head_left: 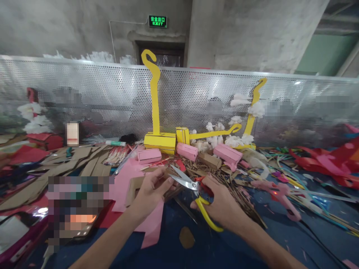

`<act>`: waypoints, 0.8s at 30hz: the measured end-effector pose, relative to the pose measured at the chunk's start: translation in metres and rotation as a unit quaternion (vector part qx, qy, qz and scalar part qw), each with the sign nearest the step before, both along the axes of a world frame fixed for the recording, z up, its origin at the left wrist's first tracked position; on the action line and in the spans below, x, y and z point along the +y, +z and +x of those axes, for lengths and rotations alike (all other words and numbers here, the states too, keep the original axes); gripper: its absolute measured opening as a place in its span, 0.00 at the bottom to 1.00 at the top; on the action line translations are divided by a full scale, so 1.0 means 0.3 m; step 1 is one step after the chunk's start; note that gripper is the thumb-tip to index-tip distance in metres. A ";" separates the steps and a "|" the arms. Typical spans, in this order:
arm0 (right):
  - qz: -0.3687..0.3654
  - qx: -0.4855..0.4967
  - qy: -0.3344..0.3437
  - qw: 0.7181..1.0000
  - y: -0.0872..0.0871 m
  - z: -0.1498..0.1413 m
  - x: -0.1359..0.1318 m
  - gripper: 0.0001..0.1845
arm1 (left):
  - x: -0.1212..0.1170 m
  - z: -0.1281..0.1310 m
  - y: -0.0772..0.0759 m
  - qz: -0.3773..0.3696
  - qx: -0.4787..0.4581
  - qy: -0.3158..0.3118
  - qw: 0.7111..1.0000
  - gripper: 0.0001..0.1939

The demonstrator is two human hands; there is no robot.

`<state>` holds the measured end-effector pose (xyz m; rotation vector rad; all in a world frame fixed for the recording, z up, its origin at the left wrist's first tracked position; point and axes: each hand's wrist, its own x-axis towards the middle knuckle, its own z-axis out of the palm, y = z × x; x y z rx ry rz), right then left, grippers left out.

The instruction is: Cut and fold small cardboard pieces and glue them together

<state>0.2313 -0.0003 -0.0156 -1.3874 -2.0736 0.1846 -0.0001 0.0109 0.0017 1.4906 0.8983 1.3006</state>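
My right hand (221, 203) is closed around the yellow handles of a pair of scissors (193, 190), whose steel blades are parted and point left. My left hand (153, 188) pinches a piece of brown cardboard (171, 186) right at the blades. Beneath my left hand lie a pink paper sheet (126, 183) and an L-shaped cardboard cutout (133, 188) on the blue tabletop (218, 250).
Pink paper-covered boxes (187, 151) and yellow cardboard hook shapes (154, 101) with white cotton stand before a perforated metal screen (84, 101). Cardboard strips (70, 160) lie at left, a pink glue gun (277, 192) and red paper scraps (331, 160) at right. A small brown cardboard offcut (186, 237) lies near me.
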 end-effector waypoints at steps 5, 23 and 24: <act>-0.009 -0.002 0.001 1.000 0.001 0.001 -0.001 0.19 | -0.011 0.004 0.012 0.004 0.024 0.002 1.000 0.15; -0.017 -0.014 -0.008 1.000 0.013 0.003 -0.006 0.23 | -0.011 0.002 0.009 0.062 0.057 0.022 0.996 0.11; -0.020 -0.012 -0.006 1.000 0.016 0.003 -0.006 0.23 | -0.011 0.002 0.010 0.065 0.054 0.023 0.996 0.11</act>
